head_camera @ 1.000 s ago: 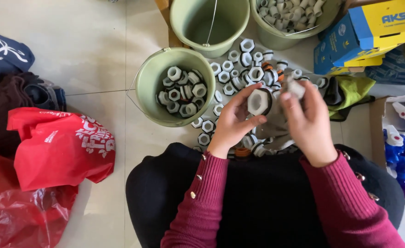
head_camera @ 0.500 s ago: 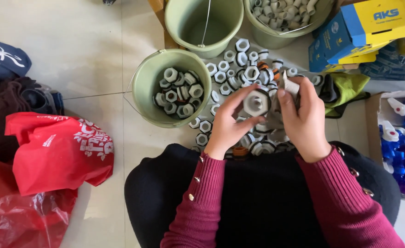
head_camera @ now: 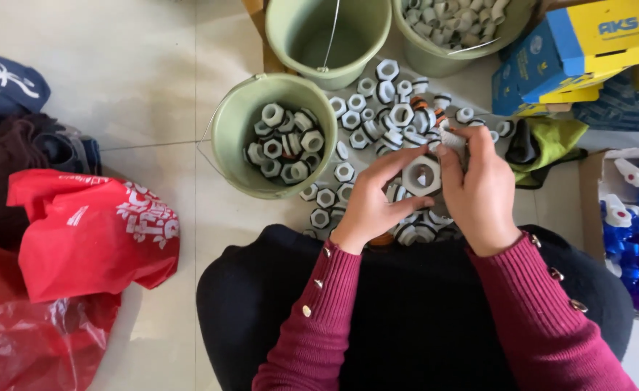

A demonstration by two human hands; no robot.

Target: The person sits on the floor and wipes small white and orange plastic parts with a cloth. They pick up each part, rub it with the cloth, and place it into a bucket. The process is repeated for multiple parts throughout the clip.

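Hands (head_camera: 428,192) shifted, bucket (head_camera: 225,145) holds nuts (head_camera: 283,141)

A blue and yellow box (head_camera: 580,54), rectangular and printed with blue lettering on its yellow face, lies tilted at top right on the floor. A brown carton (head_camera: 627,210) at the right edge, open-topped, holds blue spray bottles (head_camera: 638,239) with white triggers. At left, a red bag (head_camera: 91,232) with white print rests on the tiles, overlapping a glossy red plastic bag (head_camera: 30,340) at bottom left. A dark blue bag (head_camera: 1,83) with a white mark sits at upper left.
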